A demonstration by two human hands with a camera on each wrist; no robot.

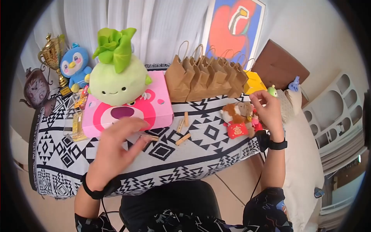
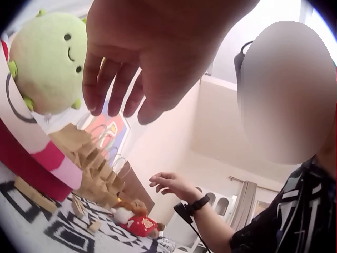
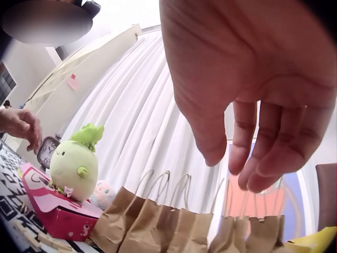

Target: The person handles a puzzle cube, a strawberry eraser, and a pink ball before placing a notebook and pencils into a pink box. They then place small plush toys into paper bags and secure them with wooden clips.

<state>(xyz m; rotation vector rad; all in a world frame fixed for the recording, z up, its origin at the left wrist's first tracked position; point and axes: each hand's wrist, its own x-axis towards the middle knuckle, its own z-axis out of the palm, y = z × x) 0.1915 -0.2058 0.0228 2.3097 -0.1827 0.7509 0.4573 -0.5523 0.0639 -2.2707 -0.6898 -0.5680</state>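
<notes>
My left hand (image 1: 116, 150) hovers over the table's front left with fingers loosely bent and nothing in them; in the head view it overlaps the pink box (image 1: 165, 112). Beside its thumb lies a wooden clothespin (image 1: 154, 138), partly covered in that view. Several more clothespins (image 1: 183, 139) lie on the patterned cloth. On the box sits a green plush (image 1: 118, 83) with a leafy top. My right hand (image 1: 269, 114) is raised by a cluster of small plush toys (image 1: 236, 120), one with a red front. Its fingers (image 3: 242, 132) hang relaxed and hold nothing.
A row of brown paper bags (image 1: 208, 79) with handles stands at the back, a yellow box (image 1: 254, 82) at its right end. Along the left are a blue penguin plush (image 1: 75, 65), a gold trophy (image 1: 52, 58) and a clock (image 1: 36, 88). A black chair (image 1: 170, 203) stands in front.
</notes>
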